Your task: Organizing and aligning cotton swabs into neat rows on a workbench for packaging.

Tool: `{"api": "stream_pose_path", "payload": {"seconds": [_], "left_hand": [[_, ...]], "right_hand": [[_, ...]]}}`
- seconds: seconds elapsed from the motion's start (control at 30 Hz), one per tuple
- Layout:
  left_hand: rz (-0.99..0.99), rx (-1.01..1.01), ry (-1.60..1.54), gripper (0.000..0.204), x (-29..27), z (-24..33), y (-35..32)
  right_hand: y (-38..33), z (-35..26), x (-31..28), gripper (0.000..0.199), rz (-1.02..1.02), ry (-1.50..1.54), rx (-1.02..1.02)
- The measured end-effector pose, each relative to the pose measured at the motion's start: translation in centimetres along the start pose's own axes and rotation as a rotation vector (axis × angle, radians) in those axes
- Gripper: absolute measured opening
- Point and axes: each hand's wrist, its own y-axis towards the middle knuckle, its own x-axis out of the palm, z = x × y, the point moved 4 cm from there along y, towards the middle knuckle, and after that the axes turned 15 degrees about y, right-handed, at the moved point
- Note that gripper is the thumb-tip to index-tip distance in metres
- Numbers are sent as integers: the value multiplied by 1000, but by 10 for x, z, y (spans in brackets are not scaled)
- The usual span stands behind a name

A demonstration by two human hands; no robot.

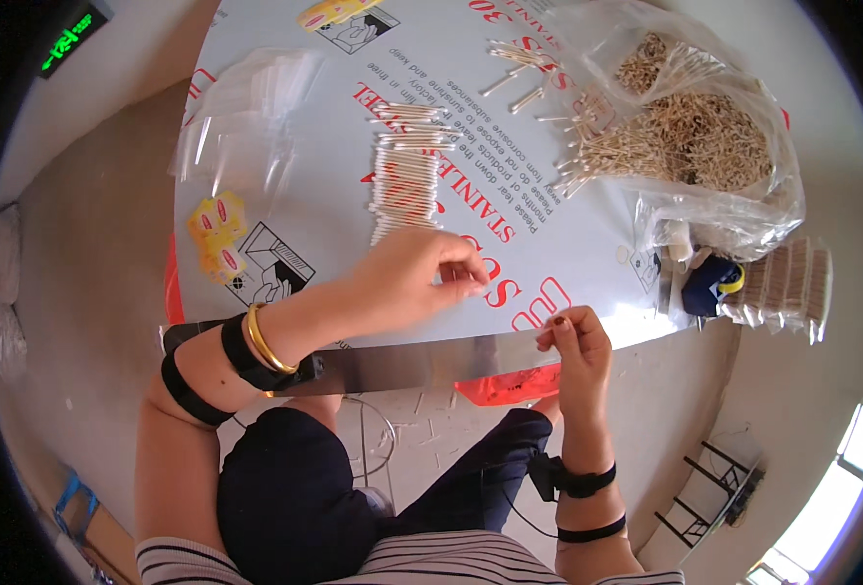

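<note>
My left hand (420,280) hovers over the near part of the table, its fingers curled toward the thumb. Whether anything is between those fingertips is hidden. Just beyond it lies a long row of cotton swabs (405,180), side by side in a column. At the table's near edge, to the right, my right hand (580,349) is closed in a pinch. A thin pale bit shows at its fingertips, too small to name. The two hands are apart.
An open clear plastic bag (783,200) full of cotton swabs lies at the right. Several loose swabs (519,68) are scattered beside it. Clear plastic sleeves (246,107) and yellow cards (219,232) lie left. Packed swab bundles (787,288) and a dark blue tape dispenser (709,286) sit at the right edge.
</note>
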Motion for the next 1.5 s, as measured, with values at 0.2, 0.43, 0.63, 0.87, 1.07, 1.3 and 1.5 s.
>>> {"api": "stream_pose_path", "payload": {"seconds": [0.2,0.43,0.63,0.87,1.07,1.3,1.5], "left_hand": [[10,-28,-163,17,2,-2,7],[-241,-45,-382,19,34,26,3],[-216,-57,-169,13,23,31,-1],[-161,-33,-14,13,22,38,-4],[10,80,136,16,20,40,-9],[88,87,140,17,19,41,-8],[58,76,122,31,24,44,-10]], "right_hand": [[-8,1,-33,19,122,46,33],[7,-11,11,21,55,117,-26],[-1,-20,29,15,21,71,-74],[-4,-39,50,11,-26,-119,-112],[-6,-47,57,15,-18,-511,-365],[-9,-48,64,19,35,-618,-586],[-12,-44,63,23,37,-659,-689]]}}
